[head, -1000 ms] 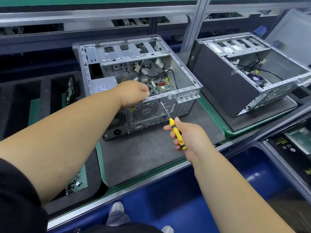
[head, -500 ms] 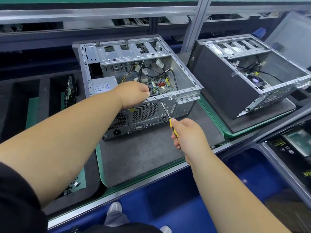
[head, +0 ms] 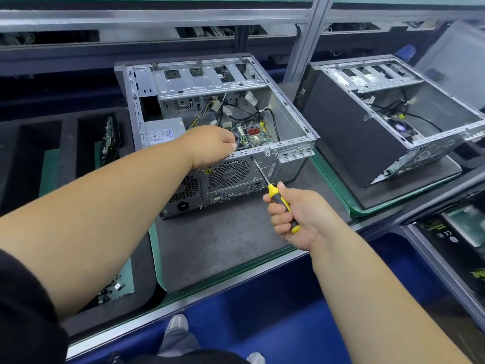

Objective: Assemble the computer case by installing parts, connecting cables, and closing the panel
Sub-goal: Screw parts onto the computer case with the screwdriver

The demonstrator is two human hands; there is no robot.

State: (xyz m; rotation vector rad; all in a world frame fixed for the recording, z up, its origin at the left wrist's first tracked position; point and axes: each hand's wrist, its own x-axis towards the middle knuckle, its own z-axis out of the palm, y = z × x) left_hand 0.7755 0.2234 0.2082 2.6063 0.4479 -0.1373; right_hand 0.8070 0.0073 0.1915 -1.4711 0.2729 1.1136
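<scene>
Since half a second ago, the right hand (head: 296,214) is showing more of the yellow-and-black handle, its grip rolled round on the screwdriver (head: 273,194), while the tip is staying at the same spot on the case's rear top rail. That grip is closed fully round the handle. Just beyond, the open computer case (head: 210,122) is lying on its side on a grey mat (head: 223,245) near the counter's front edge. The left hand (head: 210,147) is resting curled over the rear rail, pinching or bracing something I cannot make out. Judging by this, a rear screw is being driven; the next move is calling for steady turning with the tip seated square. Farther right, a second open case (head: 380,122) is sitting on its own mat. Counted: two cases, one screwdriver, two hands.
</scene>
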